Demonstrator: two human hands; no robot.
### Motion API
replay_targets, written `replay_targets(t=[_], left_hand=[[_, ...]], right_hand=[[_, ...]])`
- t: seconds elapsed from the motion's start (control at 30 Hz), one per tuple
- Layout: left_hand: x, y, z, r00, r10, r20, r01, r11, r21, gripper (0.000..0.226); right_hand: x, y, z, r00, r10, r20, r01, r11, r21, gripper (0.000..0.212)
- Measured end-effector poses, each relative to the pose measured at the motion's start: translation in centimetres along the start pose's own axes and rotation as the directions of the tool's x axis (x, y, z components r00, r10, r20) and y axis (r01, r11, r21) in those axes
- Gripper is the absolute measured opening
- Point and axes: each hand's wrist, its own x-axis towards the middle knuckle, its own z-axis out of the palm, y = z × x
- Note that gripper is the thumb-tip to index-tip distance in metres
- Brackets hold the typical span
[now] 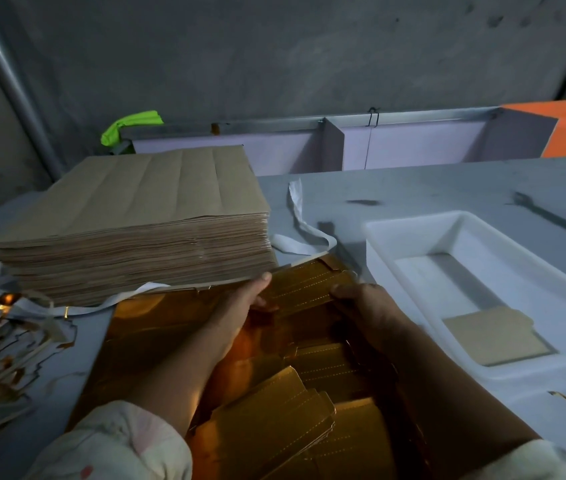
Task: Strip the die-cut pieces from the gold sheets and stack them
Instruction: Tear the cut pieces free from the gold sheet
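A gold sheet (156,327) lies shiny side up on the grey table in front of me. My left hand (252,299) and my right hand (357,299) both grip a small bundle of gold die-cut pieces (304,287) at the sheet's far edge, one hand at each end. More loose gold die-cut pieces (274,420) lie piled on the sheet between my forearms. A tall stack of sheets (129,223), brown side up, stands at the back left.
A white tray (395,230) on the right holds one brown piece (493,336). Gold and white offcut strips (0,351) lie heaped at the left edge. White strapping (297,216) curls beside the stack. A dark tool (551,216) lies far right.
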Motion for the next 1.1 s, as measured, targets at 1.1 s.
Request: replay_targets(t=[1.1], left_hand=[[-0.5, 0.1, -1.8, 0.994, -0.056, -0.091, 0.036, 0.977, -0.209, 0.010]], right_hand=[[-0.9, -0.5, 2.1, 0.947, -0.187, -0.262, 0.124, 0.963, -0.240, 0.022]])
